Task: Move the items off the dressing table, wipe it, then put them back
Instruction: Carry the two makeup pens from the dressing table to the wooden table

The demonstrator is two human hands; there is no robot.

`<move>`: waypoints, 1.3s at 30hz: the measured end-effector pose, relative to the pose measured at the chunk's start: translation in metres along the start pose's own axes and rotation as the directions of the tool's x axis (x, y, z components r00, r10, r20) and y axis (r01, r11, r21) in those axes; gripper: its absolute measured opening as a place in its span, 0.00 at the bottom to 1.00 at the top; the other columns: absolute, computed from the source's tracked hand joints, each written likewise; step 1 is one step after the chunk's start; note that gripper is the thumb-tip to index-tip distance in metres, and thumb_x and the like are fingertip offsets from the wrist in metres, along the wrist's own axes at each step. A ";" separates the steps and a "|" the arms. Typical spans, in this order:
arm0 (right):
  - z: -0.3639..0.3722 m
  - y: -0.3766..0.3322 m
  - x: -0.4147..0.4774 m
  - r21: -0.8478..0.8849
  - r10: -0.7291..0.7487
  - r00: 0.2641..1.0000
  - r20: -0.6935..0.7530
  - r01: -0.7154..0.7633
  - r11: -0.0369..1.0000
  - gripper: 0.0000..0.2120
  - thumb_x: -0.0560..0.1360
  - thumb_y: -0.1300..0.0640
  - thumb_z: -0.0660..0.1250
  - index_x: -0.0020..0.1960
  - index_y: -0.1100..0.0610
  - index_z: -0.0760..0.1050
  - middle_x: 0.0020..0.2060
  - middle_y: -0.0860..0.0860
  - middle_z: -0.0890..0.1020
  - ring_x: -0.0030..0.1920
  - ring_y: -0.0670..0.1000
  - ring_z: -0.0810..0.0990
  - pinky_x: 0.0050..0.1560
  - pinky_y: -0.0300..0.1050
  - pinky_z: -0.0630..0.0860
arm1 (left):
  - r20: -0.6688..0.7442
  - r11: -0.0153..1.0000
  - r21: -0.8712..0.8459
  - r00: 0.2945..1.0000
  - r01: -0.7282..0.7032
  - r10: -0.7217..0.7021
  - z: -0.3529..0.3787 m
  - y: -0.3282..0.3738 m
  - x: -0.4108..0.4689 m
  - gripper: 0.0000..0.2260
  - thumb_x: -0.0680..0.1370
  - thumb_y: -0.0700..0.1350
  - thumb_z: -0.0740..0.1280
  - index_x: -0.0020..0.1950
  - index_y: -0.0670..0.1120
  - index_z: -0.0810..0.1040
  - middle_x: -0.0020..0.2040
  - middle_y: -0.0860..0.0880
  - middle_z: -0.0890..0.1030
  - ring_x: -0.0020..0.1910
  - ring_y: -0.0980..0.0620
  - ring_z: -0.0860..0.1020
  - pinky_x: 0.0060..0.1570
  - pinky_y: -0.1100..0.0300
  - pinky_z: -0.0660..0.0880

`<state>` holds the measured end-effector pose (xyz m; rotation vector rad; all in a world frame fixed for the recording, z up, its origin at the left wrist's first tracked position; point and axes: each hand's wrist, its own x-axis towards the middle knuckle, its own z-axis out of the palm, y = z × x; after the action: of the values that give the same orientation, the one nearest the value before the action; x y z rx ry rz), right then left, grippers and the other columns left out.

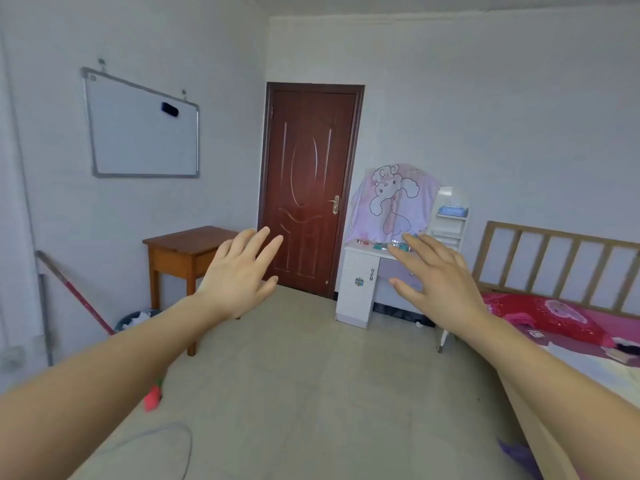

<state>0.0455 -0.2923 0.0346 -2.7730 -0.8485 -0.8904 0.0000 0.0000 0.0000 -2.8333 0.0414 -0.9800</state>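
Both hands – left hand (239,271), right hand (438,282) – raised empty, fingers spread, white dressing table (360,289) beyond, small items (381,244) atop, perhaps glossy jars

Illumination even, soft and cool; source not in view. Shadows faint. No glare. Overall focus soft: small items on the far worktop (363,245) indistinct. Wide-angle distortion bends the whiteboard (142,128) and stretches forearms at lower edges.

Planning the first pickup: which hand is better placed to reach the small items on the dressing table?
Probably the right hand: it is raised, open and empty, in line with the dressing table. The left hand, also open, points at the door.
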 end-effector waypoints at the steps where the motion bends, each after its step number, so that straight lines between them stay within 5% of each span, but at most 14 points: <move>1: 0.005 -0.001 0.010 -0.020 -0.017 1.000 -0.017 0.016 1.000 0.24 0.77 0.45 0.58 0.71 0.45 0.59 0.74 0.47 0.57 0.74 0.51 0.52 0.70 0.47 0.48 | -0.017 1.000 0.008 1.000 -0.004 0.004 0.004 -0.007 0.006 0.28 0.78 0.54 0.56 0.75 0.48 0.53 0.76 0.45 0.56 0.74 0.46 0.54 0.69 0.51 0.56; 16: 0.111 -0.022 0.165 -0.034 0.053 0.997 -0.055 -0.055 0.998 0.23 0.76 0.48 0.61 0.70 0.48 0.63 0.73 0.50 0.61 0.73 0.53 0.56 0.68 0.52 0.54 | -0.059 0.986 -0.162 0.998 -0.036 0.027 0.118 -0.122 0.138 0.27 0.78 0.52 0.58 0.75 0.47 0.54 0.75 0.44 0.59 0.73 0.43 0.55 0.68 0.47 0.57; 23: 0.171 0.047 0.200 -0.118 0.116 0.993 0.016 -0.113 0.987 0.24 0.76 0.47 0.60 0.71 0.47 0.61 0.73 0.50 0.60 0.74 0.53 0.55 0.68 0.51 0.53 | 0.008 0.972 -0.114 0.978 -0.207 0.209 0.207 -0.098 0.208 0.26 0.78 0.54 0.56 0.75 0.48 0.54 0.76 0.45 0.54 0.74 0.46 0.51 0.70 0.50 0.53; 39: 0.323 0.201 0.340 -0.080 0.138 0.984 0.108 -0.130 0.988 0.24 0.77 0.47 0.59 0.72 0.48 0.60 0.73 0.50 0.60 0.73 0.52 0.55 0.68 0.50 0.55 | -0.007 0.958 -0.139 0.967 -0.252 0.254 0.364 -0.064 0.405 0.25 0.78 0.52 0.59 0.73 0.46 0.61 0.74 0.44 0.61 0.73 0.45 0.56 0.68 0.49 0.57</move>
<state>0.5459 -0.2140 -0.0255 -2.9260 -0.6462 -0.7627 0.5417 0.0796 -0.0262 -2.8603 0.4773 -0.9374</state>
